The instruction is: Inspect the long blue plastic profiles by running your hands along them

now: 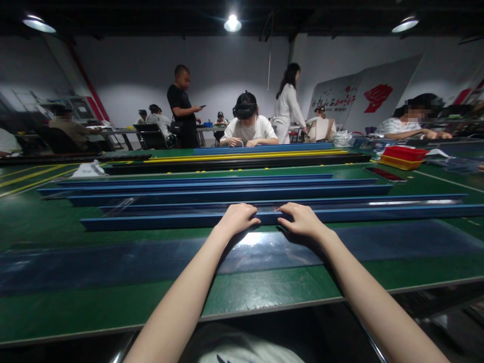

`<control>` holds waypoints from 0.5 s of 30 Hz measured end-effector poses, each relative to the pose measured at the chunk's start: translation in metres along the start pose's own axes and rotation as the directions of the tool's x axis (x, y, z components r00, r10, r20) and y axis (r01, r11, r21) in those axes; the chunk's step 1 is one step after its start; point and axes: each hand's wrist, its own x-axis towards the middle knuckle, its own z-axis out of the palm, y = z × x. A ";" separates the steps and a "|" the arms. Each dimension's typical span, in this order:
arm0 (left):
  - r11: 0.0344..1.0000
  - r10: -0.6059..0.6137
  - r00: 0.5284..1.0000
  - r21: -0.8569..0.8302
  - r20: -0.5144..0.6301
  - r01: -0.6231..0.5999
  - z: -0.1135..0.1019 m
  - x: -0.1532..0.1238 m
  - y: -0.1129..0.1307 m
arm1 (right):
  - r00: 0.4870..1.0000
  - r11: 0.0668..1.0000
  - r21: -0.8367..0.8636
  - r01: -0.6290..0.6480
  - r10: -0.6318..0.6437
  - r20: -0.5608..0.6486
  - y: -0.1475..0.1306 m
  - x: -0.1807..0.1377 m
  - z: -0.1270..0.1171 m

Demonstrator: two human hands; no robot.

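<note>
My left hand (239, 218) and my right hand (300, 219) rest side by side on the near edge of a long blue channel strip (151, 221) that lies across the green table (264, 287). Both hands have their fingers curled over the strip's front wall, gripping it. A clear glossy film sheet (264, 247) lies flat on the table just in front of the strip, under my wrists. Several more long blue strips (212, 194) lie parallel behind the one I hold.
Black and yellow rails (242, 159) run across the table farther back. A red and yellow tray (403, 156) sits at the right. A person with a headset sits opposite (247, 128); others stand and sit behind. The table's front edge is near my body.
</note>
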 end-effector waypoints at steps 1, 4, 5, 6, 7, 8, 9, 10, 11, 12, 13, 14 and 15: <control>1.000 0.000 1.000 0.001 0.001 0.000 0.000 0.000 0.000 | 1.000 1.000 -0.006 0.002 -0.002 -0.002 0.000 0.000 0.000; 1.000 -0.001 1.000 -0.003 0.007 0.001 -0.001 0.000 0.001 | 1.000 1.000 -0.023 0.010 -0.010 -0.006 0.001 0.000 0.000; 1.000 -0.003 1.000 -0.005 0.010 0.004 -0.001 0.000 0.001 | 1.000 1.000 -0.026 0.013 -0.013 -0.007 0.001 0.000 0.001; 1.000 -0.005 1.000 -0.008 0.012 0.006 -0.001 0.001 0.001 | 1.000 0.999 -0.029 0.015 -0.015 -0.007 0.001 0.000 0.001; 1.000 -0.007 1.000 -0.010 0.014 0.007 -0.001 0.001 0.001 | 1.000 0.999 -0.030 0.016 -0.016 -0.007 0.001 0.000 0.001; 1.000 -0.007 1.000 -0.012 0.014 0.007 0.000 0.001 0.001 | 1.000 0.999 -0.029 0.015 -0.015 -0.006 0.000 0.000 0.001; 1.000 -0.007 1.000 -0.014 0.013 0.008 0.000 0.001 0.001 | 1.000 1.000 -0.026 0.013 -0.013 -0.004 0.000 0.000 0.001; 1.000 -0.007 1.000 -0.016 0.012 0.007 0.001 0.001 0.001 | 1.000 1.000 -0.021 0.010 -0.010 0.000 0.000 0.000 0.000; 1.000 -0.006 1.000 -0.016 0.010 0.007 0.001 0.001 0.001 | 1.000 1.000 -0.015 0.008 -0.007 0.003 0.000 0.000 0.000; 1.000 -0.006 1.000 -0.015 0.008 0.006 0.001 0.001 0.000 | 1.000 1.000 -0.008 0.007 -0.007 0.004 0.000 0.000 0.000; 1.000 -0.006 1.000 -0.014 0.007 0.006 0.001 0.001 0.000 | 1.000 1.000 0.000 0.008 -0.008 0.004 0.000 0.000 0.000; 1.000 -0.006 1.000 -0.013 0.007 0.006 0.001 0.001 0.000 | 1.000 1.000 0.009 0.010 -0.010 0.000 0.000 0.000 0.000; 1.000 -0.007 1.000 -0.012 0.007 0.007 0.001 0.001 0.000 | 1.000 1.000 0.016 0.015 -0.015 -0.006 0.000 0.000 0.000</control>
